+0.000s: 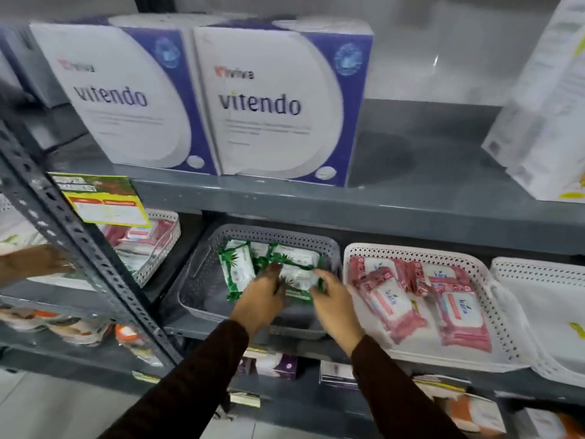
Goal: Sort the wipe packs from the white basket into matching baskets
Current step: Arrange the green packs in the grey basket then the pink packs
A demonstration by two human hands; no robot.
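Observation:
A grey perforated basket [202,267] on the middle shelf holds several green-and-white wipe packs [237,264]. Both my hands reach into it. My left hand [259,299] and my right hand [332,296] grip the two ends of one green wipe pack [296,277] lying at the front of the pile. To the right stands a white perforated basket [487,280] with several pink Kara wipe packs [392,305] in it. Another white basket [158,258] at the left, behind the shelf post, holds pink packs too.
Two large white-and-purple Vitendo boxes [266,99] stand on the shelf above. A slotted grey steel post [79,245] crosses at the left, with a green-yellow label [104,198] on it. A further white basket [544,299] sits far right. Boxes fill the shelf below.

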